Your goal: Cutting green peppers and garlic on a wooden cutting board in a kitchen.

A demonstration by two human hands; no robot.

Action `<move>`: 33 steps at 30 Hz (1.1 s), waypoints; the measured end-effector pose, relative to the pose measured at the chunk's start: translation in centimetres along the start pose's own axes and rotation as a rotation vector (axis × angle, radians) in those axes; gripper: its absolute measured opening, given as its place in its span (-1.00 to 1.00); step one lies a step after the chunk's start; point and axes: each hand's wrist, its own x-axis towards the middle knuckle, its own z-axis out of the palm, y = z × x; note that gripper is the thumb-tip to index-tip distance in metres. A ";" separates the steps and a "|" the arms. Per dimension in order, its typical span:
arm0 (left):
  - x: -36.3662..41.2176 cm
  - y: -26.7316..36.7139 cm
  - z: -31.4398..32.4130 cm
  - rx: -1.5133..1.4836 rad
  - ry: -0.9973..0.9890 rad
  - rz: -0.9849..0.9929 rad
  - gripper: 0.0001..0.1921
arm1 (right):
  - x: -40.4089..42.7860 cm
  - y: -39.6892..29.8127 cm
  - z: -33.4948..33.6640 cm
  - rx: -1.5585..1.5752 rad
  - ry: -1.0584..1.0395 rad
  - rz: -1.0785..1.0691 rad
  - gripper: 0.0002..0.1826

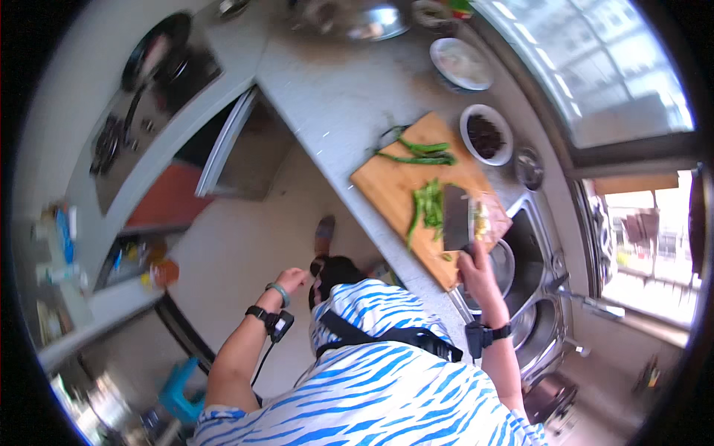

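My right hand (477,273) grips the handle of a cleaver (457,217), whose broad dark blade lies over a wooden cutting board (385,192). Left of the blade on the board are cut green pepper pieces (429,206); whole long green peppers (424,157) lie near the board's far end. On the blade's right are pale and yellowish chopped bits (481,220), and pinkish matter, too blurred to name. My left hand (293,279) hangs away from the counter, above the floor, fingers curled, with nothing plainly visible in it.
A white bowl of dark food (486,135), a bowl of pale food (462,64) and a metal bowl (382,23) stand on the counter (334,95). A double sink (535,262) adjoins the board's right end. Across the floor are a stove with a wok (159,50) and an open cabinet door (226,145).
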 end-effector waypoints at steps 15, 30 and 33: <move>4.3 27.5 10.1 0.383 -0.293 0.571 -0.76 | 1.4 1.4 2.8 -0.350 0.381 -0.227 -0.67; 9.9 29.3 10.2 0.367 -0.467 0.359 -0.85 | 3.5 4.9 9.8 -0.549 0.951 -0.194 -0.60; 10.3 30.2 9.7 0.287 -0.570 0.299 -0.84 | 0.7 4.4 10.9 -0.378 1.037 -0.156 -0.59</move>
